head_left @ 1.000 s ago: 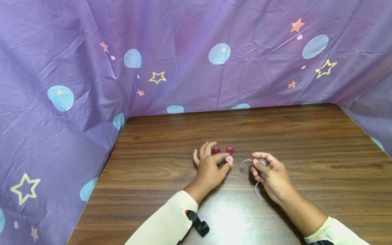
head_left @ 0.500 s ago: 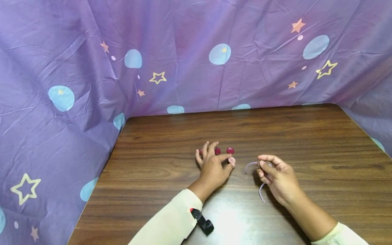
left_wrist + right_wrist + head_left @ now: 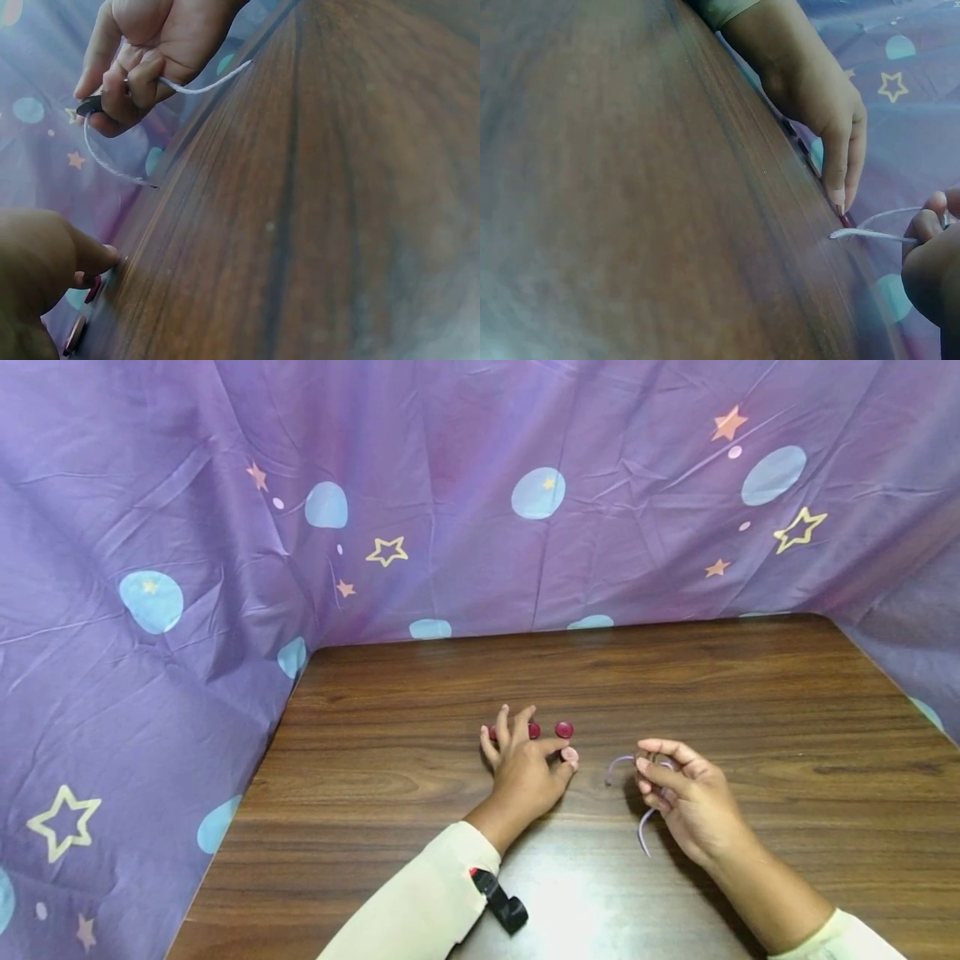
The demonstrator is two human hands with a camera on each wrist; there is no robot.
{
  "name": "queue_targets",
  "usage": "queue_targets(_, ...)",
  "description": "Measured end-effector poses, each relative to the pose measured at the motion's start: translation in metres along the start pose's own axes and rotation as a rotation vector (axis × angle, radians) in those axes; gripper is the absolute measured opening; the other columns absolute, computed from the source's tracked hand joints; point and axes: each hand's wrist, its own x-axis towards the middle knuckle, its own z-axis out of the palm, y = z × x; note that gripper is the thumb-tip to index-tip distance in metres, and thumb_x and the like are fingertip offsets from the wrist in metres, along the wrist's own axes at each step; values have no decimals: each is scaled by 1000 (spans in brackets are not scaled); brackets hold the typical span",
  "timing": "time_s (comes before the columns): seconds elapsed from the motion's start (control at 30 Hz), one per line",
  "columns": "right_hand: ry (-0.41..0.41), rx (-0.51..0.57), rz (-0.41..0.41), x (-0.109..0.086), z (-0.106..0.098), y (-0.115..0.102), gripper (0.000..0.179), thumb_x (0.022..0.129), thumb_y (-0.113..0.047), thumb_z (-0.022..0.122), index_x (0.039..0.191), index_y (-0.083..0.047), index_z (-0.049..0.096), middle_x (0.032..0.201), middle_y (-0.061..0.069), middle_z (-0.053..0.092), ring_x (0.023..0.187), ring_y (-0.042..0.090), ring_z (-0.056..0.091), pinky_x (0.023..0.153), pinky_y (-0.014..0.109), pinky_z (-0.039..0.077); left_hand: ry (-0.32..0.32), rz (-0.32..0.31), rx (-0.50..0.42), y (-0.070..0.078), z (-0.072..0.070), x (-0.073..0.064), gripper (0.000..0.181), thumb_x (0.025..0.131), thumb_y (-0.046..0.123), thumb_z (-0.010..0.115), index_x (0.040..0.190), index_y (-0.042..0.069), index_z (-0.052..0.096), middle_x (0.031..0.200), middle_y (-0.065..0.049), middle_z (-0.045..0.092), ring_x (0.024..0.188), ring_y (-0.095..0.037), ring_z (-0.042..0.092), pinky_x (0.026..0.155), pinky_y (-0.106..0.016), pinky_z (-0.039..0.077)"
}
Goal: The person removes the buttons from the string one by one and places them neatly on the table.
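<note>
At the table's middle my left hand pinches a pale pink button by its edge between thumb and index finger, low over the wood. The other fingers spread over dark red buttons: one button lies fully in sight behind, another shows beside a fingertip, and a third is mostly covered. To the right, my right hand is raised off the table, holding a dark button with a lilac cord at it. Both cord ends hang free. Any further buttons in its fingers are hidden.
The wood-grain table reaches back to a purple curtain with stars and blue spots, which also hangs at both sides. A black strap sticks out from the left sleeve.
My left hand has moved slightly right and nearer with the pink button. The right hand has drawn away to the right with the dark button and cord. The dark red buttons have stayed put.
</note>
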Motion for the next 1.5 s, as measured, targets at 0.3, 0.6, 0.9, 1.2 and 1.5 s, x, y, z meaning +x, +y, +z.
queue_targets(0.3, 27, -8, -6, 0, 0, 1, 40, 102, 16, 59, 115, -17, 78, 80, -5, 69, 69, 7, 65, 56, 18, 48, -14, -15, 17, 0, 3, 1, 27, 94, 40, 84, 119, 30, 86, 172, -12, 44, 167, -49, 17, 128, -80, 9)
queue_targets(0.6, 30, -24, 11, 2, 0, 0, 29, 108, 5, 58, 114, -18, 77, 84, -6, 70, 68, 6, 60, 54, 16, 45, 0, -17, 20, 0, 2, 1, 28, 92, 40, 85, 119, 31, 86, 171, -13, 45, 166, -51, 19, 127, -81, 11)
queue_targets(0.9, 37, -35, 22, 2, 0, -1, 29, 108, 4, 59, 113, -18, 77, 81, -7, 67, 66, 6, 59, 53, 16, 44, -8, -32, 13, 0, 1, 2, 30, 91, 42, 87, 120, 31, 86, 172, -13, 44, 167, -51, 17, 128, -81, 10)
queue_targets(1.2, 43, -31, 27, 3, 1, -1, 30, 107, 6, 59, 112, -18, 77, 80, -6, 66, 65, 6, 59, 52, 17, 43, -17, -46, 11, 0, 1, 2, 31, 91, 42, 87, 120, 32, 85, 172, -13, 44, 167, -50, 16, 128, -80, 9)
queue_targets(1.5, 51, -42, 40, 2, 1, -1, 30, 108, 5, 59, 112, -19, 77, 80, -7, 66, 66, 7, 58, 53, 17, 44, -25, -51, 3, 0, 0, 1, 33, 90, 42, 88, 121, 32, 85, 172, -13, 45, 167, -49, 16, 128, -80, 9)
